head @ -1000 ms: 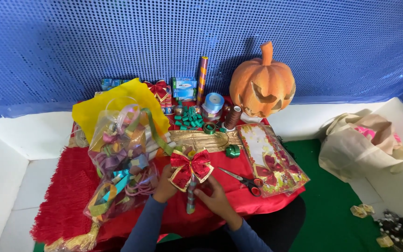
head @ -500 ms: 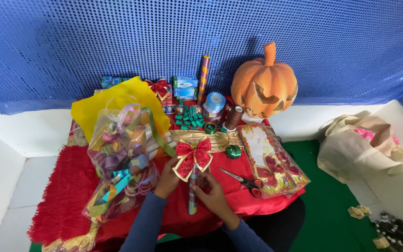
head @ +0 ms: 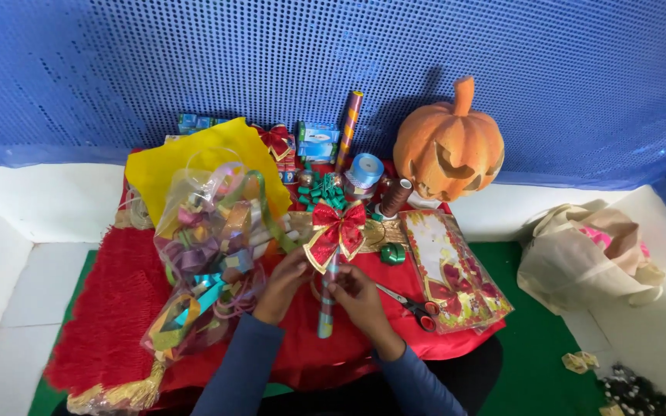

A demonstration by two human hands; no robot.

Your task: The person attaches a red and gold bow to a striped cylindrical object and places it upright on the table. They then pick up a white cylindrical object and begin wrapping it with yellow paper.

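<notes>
Between both hands, gold-edged red bow (head: 337,231) on striped stick (head: 326,308)

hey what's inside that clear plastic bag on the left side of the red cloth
The clear plastic bag is stuffed with curled ribbons and gift bows in purple, teal, green, pink and gold. Its lower layers are hidden by the ones on top. The left hand is beside it.

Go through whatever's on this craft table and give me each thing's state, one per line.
Red bow: tied, pinched by left hand
Wrapped stick: gripped by right hand, under the bow
Scissors: closed, lying flat
Clear bag of ribbons: full, lying on its side
Pumpkin: upright
Cloth bag: slumped, open
</notes>
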